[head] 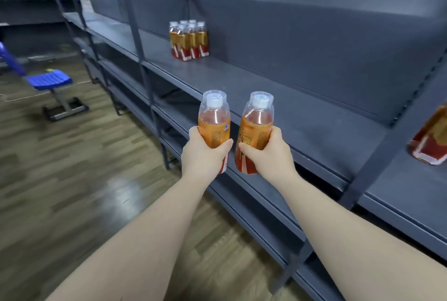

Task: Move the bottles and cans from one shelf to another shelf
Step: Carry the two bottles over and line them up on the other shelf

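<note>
We have both arms stretched out over the wood floor (72, 179). Our left hand (202, 155) is wrapped tight around one bottle (214, 129), upright, orange drink, clear cap cover. Our right hand (268, 153) is closed around a second bottle (255, 131), same kind, tilted slightly left. Both bottles are in the air, side by side, not touching, just in front of the grey shelf (302, 117) edge — neither is set down. Further along that same shelf board stands a cluster of bottles (189, 40), about six, packed together against the back panel. At the far right edge another bottle (431, 138) sits on the next shelf bay, blurred and cut off — probably the same product. Off to the left, a blue chair (49, 80) on the floor, well apart from the shelving.
</note>
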